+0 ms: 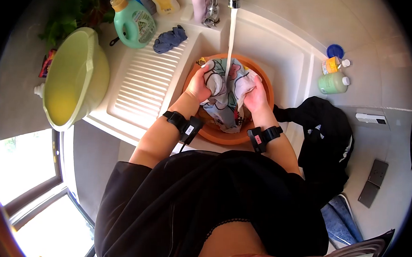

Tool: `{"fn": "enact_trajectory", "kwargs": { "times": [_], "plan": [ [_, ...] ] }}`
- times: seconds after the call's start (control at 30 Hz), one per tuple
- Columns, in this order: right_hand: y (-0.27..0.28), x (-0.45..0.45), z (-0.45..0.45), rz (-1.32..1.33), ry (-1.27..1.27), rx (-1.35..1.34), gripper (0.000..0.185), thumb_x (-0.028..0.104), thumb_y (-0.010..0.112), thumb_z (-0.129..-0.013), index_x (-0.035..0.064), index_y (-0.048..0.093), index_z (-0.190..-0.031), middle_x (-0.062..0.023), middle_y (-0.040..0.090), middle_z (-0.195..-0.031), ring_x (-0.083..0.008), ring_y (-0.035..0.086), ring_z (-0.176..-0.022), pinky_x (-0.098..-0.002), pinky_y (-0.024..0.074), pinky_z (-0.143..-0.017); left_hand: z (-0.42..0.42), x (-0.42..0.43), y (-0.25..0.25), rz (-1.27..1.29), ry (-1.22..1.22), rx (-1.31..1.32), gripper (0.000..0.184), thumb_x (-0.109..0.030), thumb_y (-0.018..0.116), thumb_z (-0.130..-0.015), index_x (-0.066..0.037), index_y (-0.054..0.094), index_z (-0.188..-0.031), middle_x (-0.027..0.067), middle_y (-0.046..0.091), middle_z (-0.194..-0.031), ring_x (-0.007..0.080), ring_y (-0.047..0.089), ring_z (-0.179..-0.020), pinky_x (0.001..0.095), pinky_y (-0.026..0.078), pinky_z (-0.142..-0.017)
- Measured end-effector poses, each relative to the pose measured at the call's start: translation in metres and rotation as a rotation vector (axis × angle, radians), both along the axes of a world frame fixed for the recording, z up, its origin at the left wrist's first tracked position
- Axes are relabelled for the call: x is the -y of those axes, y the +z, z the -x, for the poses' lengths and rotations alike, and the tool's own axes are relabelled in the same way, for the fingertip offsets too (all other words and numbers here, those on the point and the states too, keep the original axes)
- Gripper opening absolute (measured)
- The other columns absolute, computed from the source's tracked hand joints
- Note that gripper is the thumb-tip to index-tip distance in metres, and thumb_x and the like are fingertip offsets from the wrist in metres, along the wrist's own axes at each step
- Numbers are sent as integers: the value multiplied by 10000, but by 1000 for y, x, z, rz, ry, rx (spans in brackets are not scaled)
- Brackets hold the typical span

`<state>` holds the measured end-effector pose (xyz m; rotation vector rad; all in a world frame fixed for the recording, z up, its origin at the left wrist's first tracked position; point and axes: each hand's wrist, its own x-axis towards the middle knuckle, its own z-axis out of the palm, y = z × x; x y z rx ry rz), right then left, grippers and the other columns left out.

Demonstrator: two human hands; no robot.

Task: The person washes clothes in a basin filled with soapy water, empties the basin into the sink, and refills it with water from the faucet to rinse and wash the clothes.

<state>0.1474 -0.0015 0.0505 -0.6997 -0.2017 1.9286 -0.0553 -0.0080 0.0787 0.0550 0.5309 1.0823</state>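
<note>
A patterned, light grey-blue cloth garment (pixel 223 108) lies bunched in an orange basin (pixel 266 80) inside the sink. Both hands grip it, one at either side. My left hand (pixel 200 85) is closed on its left part, and my right hand (pixel 256 95) is closed on its right part. From the faucet (pixel 233 0), a stream of water (pixel 231 35) falls onto the cloth between the hands. The cloth hides most of the basin's inside. Each wrist wears a black strapped device.
Left of the sink (pixel 301 54) is a ribbed drainboard (pixel 145 87) with a dark blue cloth (pixel 170 39) and a green detergent bottle (pixel 138 27). A pale green tub (pixel 91 64) stands further left. Small bottles (pixel 333 83) and black clothing (pixel 325 133) lie on the right.
</note>
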Motion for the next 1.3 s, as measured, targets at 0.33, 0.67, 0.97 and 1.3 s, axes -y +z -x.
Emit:
{"fn": "enact_trajectory", "kwargs": {
  "times": [0.33,0.67,0.97,1.3],
  "plan": [
    [11,27,47,29,38,-50,506,350,334,-985,25,382,-1369,-116,457,-1385,-273,428,-1276,-423,306,-1086,-40,20,-45,-205,67,-889,603,-323,545,-939,-129,281,-1445,112,375,-1407,239,469,-1210,382,434,-968],
    [3,27,43,35,-53,117,488,437,384,-987,79,465,-1309,-78,553,-1269,-213,536,-1146,-353,419,-981,-78,34,-33,-113,96,-541,679,-209,458,-955,-168,66,-1508,150,516,-1272,224,534,-1121,308,430,-956],
    [-62,78,-1,60,-263,27,459,464,353,-981,68,579,-1034,-79,639,-965,-217,634,-863,-359,525,-768,-110,80,-25,-622,-127,-1267,738,-314,699,-821,19,287,-1334,275,489,-1228,384,520,-1135,399,422,-966],
    [-14,90,9,-28,-286,613,366,303,378,-1008,1,564,-1101,-96,622,-1029,-182,598,-924,-305,484,-820,-108,60,-44,-206,-209,-1065,435,-375,543,-930,13,530,-1127,182,629,-981,314,606,-972,373,468,-838]
  ]
}}
